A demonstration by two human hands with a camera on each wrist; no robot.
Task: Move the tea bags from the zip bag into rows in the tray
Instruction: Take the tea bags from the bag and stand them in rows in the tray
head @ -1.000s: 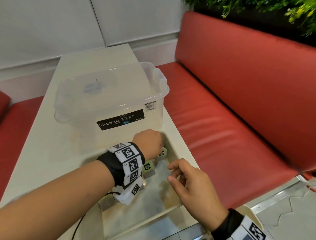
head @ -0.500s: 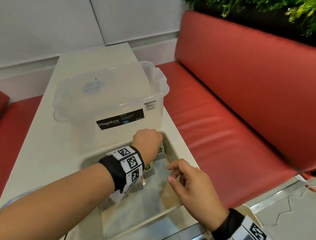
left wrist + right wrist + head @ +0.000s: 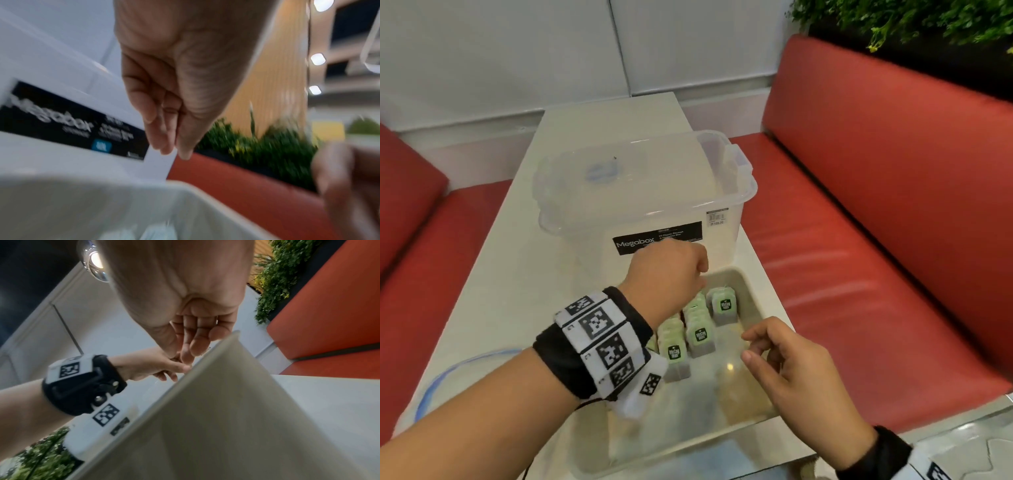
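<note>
Skin-on-skin pinch on the left: fingertips [image 3: 166, 146] are bunching tight against the thumb, and we're seeing nothing between them. Only the left wrist view is showing this, and it's blurred; from the head view the left hand [image 3: 667, 270] is just a knuckled back hanging over the far end of the tray [image 3: 753, 291].

Right fingers [image 3: 197, 344] are curling loosely and narrowly, holding nothing. The right wrist view is giving us the palm side; the head view has the right hand [image 3: 791, 370] hovering over the tray's right half.

Tea bags [image 3: 700, 334] are standing in short rows at the far end of the tray, below and just beside the left hand. They're soft grey-green pouches with green tags and dark print, showing clearly only in the head view.

Tray is pale, smooth plastic with rounded corners. Behind it, touching or nearly so, a clear lidded storage box [image 3: 640, 192] is carrying a black label. Both are sitting on a pale matte table [image 3: 524, 274], with blue-edged clear plastic [image 3: 434, 387] lying at its left edge and a red padded bench [image 3: 876, 222] to the right.

Versus half a second ago: the left hand is lifting off the far corner and uncovering the rows. The right hand is holding the same pose.
</note>
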